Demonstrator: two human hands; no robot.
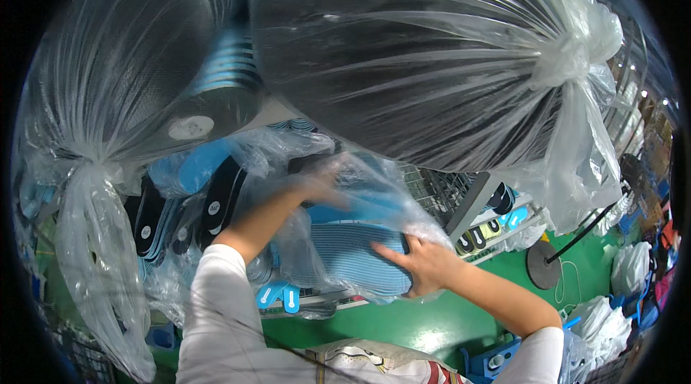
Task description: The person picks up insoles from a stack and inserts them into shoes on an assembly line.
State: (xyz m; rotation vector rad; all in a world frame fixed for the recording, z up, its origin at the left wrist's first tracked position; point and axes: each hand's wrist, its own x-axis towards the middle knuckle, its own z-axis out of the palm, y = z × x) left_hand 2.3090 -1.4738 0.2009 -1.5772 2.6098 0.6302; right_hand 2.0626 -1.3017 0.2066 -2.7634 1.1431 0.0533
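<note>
Right hand point(425, 265) lay flat, fingers spread, pressed on a clear plastic bag of blue ribbed foam insoles point(356, 254) at centre frame, gripping nothing. Left hand point(320, 186) reached into the bag's top, blurred; grip couldn't be told. Big knotted clear sack of dark insoles point(417, 60) hung just above.

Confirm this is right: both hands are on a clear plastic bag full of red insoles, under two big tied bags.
Not quite: the insoles are blue, not red, as the head view shows. The rest holds: the left hand and right hand are on the clear plastic bag, under two big tied bags.
</note>
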